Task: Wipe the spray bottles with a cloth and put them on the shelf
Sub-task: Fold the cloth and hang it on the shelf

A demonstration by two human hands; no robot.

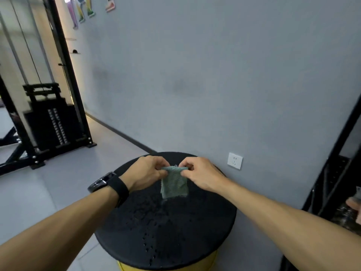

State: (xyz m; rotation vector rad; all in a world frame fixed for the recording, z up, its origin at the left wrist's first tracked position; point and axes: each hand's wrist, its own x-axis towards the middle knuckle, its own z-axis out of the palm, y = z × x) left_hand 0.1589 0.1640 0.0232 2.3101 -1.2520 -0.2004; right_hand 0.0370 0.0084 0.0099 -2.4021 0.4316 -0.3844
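At 9 o'clock stands a black gym machine [48, 118] on the grey floor, well away from the work.

Low in the middle is a round black desk [156, 241] with a yellow base under it. Over its far side, both hands hold up a small green cloth [174, 183].

The left hand [145, 173], with a black watch [108, 182] on its wrist, pinches the cloth's top left corner. The right hand [201, 174] pinches the top right corner. The cloth hangs down between them, just above the desk.

At 3 o'clock a white socket [235, 160] sits on the grey wall. At 4 o'clock, by the edge, is a black shelf [332, 173]. Something blurry sits on it [351, 208]. It could be a bottle, but I cannot tell.

No spray bottle shows on the desk. So I think the wiping may be over and the cloth is being tidied. Or it has not begun and the cloth is being made ready. The pictures do not settle it.
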